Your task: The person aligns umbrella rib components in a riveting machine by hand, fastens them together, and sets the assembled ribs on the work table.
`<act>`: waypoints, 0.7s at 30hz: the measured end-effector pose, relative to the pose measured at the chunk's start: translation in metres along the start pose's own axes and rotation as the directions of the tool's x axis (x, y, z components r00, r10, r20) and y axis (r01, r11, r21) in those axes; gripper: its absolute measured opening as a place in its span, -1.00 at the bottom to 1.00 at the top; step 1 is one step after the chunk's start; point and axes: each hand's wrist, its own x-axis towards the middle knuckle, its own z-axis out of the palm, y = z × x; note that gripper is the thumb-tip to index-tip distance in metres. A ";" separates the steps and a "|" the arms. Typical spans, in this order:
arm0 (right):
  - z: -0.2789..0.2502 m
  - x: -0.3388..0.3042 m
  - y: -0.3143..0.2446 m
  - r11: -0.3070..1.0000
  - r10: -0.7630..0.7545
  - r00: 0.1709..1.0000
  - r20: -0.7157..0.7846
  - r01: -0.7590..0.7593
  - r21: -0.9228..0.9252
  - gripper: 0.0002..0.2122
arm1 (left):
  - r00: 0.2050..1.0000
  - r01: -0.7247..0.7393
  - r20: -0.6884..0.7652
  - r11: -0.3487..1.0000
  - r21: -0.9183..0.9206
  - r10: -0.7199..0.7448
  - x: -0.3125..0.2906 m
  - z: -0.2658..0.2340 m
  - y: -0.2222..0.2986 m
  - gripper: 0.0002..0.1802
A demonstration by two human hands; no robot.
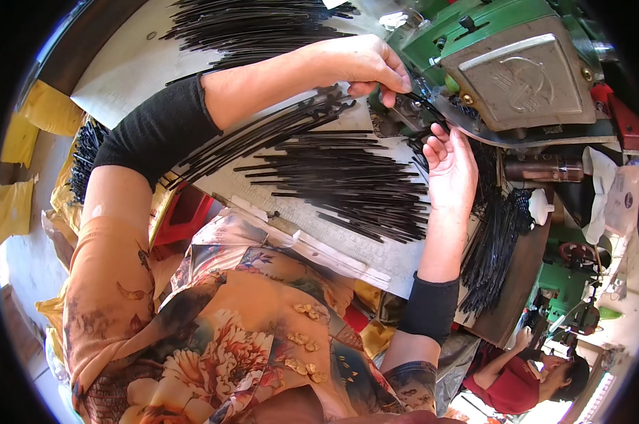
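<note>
A thin black strip spans the gap between my two hands at the green machine. My left hand reaches across the worktable and pinches one end of the strip between thumb and fingers. Palm up, my right hand holds the other end in its fingertips, just below the machine's metal front plate. A bundle of black strips lies loose on the pale tabletop between my forearms. Longer black strips lie aslant under my left forearm. The machine's working parts beneath the strip are partly hidden.
More black strips are heaped at the back of the table. A thick black bunch hangs over the right edge. A red bin stands below the near edge. A co-worker in red sits at another green machine, lower right.
</note>
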 end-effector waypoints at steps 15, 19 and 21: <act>0.012 -0.012 -0.009 0.872 -0.253 0.967 0.027 0.240 -0.427 -0.78 | 0.977 -0.100 0.200 0.991 0.093 0.080 -0.004 -0.008 0.006 -0.74; 0.033 -0.026 -0.007 0.376 -0.191 0.892 0.409 0.452 -0.809 -0.77 | 0.943 -0.095 0.332 0.979 0.179 0.031 -0.004 0.003 0.002 -0.74; 0.038 -0.030 -0.004 0.369 -0.203 0.887 0.414 0.461 -0.807 -0.79 | 0.925 -0.118 0.380 0.964 0.239 0.019 -0.008 0.007 0.002 -0.73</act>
